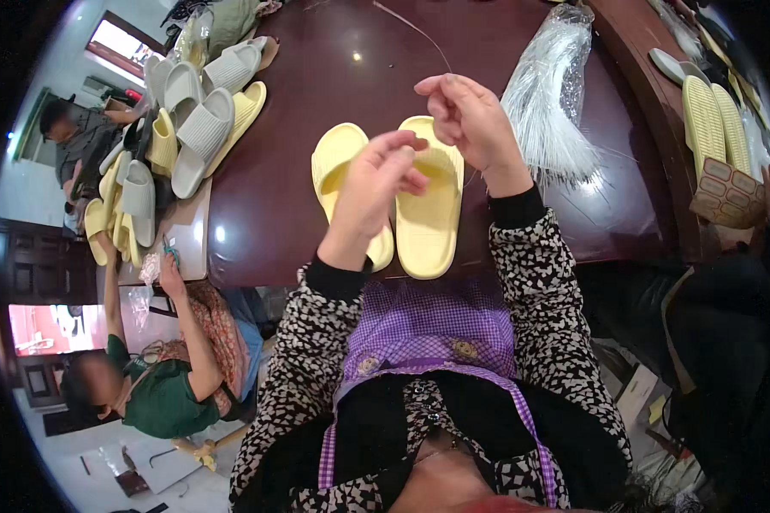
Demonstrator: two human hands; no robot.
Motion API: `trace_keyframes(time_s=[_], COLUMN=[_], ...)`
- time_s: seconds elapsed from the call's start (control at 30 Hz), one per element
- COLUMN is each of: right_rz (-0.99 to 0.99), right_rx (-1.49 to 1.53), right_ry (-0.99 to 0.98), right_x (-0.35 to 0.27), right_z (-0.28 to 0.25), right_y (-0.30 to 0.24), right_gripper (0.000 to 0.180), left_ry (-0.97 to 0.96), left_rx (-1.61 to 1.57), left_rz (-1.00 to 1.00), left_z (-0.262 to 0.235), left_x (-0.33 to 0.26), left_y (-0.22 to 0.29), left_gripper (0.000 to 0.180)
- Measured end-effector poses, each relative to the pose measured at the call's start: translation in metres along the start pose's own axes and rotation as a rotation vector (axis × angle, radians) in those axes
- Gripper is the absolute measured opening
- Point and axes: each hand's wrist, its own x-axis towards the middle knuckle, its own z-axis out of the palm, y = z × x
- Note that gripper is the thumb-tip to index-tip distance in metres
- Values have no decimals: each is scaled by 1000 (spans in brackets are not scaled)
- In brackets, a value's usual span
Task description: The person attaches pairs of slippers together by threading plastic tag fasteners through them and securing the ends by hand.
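A pair of yellow slide slippers lies side by side on the dark red table, toes away from me: the left slipper (342, 145) and the right slipper (428, 235). Over them is my left hand (376, 184), its fingers curled and pinched together; whatever they hold, if anything, is too small to make out. It hides part of the left slipper. My right hand (472, 124), above the right slipper's toe end, is closed in a pinch. A thin pale strand (419, 32) runs from its fingertips toward the far edge.
Right of my hands lies a bundle of thin white strands (552, 128) in clear plastic. Grey and yellow slippers (201, 132) are piled at the left. A co-worker in green (171, 398) holds scissors (170, 248) there. More yellow slippers (704, 120) stand at the right.
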Motion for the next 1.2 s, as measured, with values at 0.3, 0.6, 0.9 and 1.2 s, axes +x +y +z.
trace_keyframes(time_s=[0.3,0.6,0.9,1.2], right_rz=[-37,26,14,-4], right_rx=[-27,173,327,193], right_ry=[161,-44,-149,-113], right_x=[-5,-6,-8,-6], right_z=[32,36,42,38], right_y=[3,9,12,13], right_gripper=[28,17,13,18], left_ry=[-36,141,153,193], left_rx=[-264,65,195,171], left_rz=[-171,33,100,66], left_z=[28,21,28,22], left_x=[-9,-38,-53,-64], left_y=[-10,-11,-6,-4], left_gripper=[24,13,9,8])
